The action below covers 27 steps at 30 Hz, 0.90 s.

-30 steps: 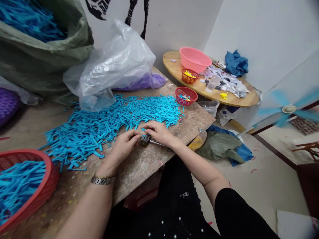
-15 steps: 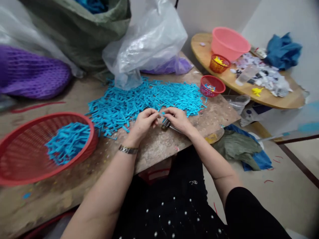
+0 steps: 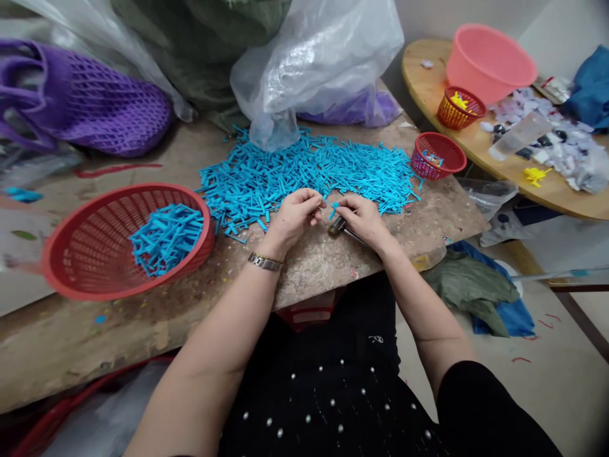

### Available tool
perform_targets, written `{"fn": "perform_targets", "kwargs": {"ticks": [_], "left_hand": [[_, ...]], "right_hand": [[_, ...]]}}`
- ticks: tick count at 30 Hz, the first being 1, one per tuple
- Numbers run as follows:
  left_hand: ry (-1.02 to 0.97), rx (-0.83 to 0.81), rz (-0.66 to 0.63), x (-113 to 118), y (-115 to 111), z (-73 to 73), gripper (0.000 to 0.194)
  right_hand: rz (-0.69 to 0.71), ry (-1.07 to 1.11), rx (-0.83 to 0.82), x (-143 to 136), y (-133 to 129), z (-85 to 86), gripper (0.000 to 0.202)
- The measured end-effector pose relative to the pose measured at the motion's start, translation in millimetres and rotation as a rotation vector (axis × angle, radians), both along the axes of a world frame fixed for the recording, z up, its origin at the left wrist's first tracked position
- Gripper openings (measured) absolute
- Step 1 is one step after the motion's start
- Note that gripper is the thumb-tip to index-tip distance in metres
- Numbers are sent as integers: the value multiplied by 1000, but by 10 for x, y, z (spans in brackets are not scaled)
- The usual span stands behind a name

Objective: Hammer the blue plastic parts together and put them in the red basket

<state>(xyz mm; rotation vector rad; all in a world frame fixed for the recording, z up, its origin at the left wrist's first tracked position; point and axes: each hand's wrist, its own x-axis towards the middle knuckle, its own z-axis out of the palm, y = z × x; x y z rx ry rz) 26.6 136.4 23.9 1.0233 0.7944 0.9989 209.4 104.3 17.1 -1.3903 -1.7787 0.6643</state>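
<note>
1. In the head view, a person in black is working at a table (image 3: 314, 270), hands close together over its near edge, probably because parts this small are calling for two pinches at once.

2. The left hand (image 3: 299, 212), a watch (image 3: 265, 261) circling its wrist, is pressing thumb and forefinger together on what appears to be a thin bit (image 3: 328, 202), the tips showing too small for certainty.

3. The right hand (image 3: 362, 219) is clamping a blue piece (image 3: 335, 206) between thumb and fingertips, leaving one end exposed toward the left hand. A dark tool (image 3: 337, 227) is showing just below those fingers, its metal shaft passing under the hand, presumably placed there to be close by.

4. Beyond the hands, a heap (image 3: 304, 168) of similar blue parts is spreading across the table, likely for easy reach, while a clear bag (image 3: 323, 57) is slumping over its far edge.

5. Beside the left forearm, a red basket (image 3: 90, 254) is holding more parts (image 3: 166, 238), its wall stopping them from scattering. A small basket (image 3: 435, 170) is standing at the heap's right end.

6. Farther right, a round table (image 3: 425, 82) is bearing a pink basin (image 3: 490, 66) and white scraps (image 3: 585, 155). At far left, a purple basket (image 3: 114, 101) is lying near a green sack (image 3: 200, 57).
</note>
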Motion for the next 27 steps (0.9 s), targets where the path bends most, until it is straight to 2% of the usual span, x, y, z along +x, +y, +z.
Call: {"fn": "perform_targets", "kwargs": {"ticks": [7,13,18,23,27], "left_hand": [[120,39,42,19,-37,-21,16],[224,85,-34,32,-50,-50,20],[162,129,-73,37,-67,-38,29],[208,184,-59,46,-57,-64,21],[157,138,6,58,-64,-60,14]], "right_hand": [[-24,-178,60,57,-20,22,16],[0,-344,127,101,-40,32,14],[-45,-304,119,107,-36,-3,15],[-24,-276,122,98,-57,-18,15],[-40,-112,78,78,-62,-48,14]]}}
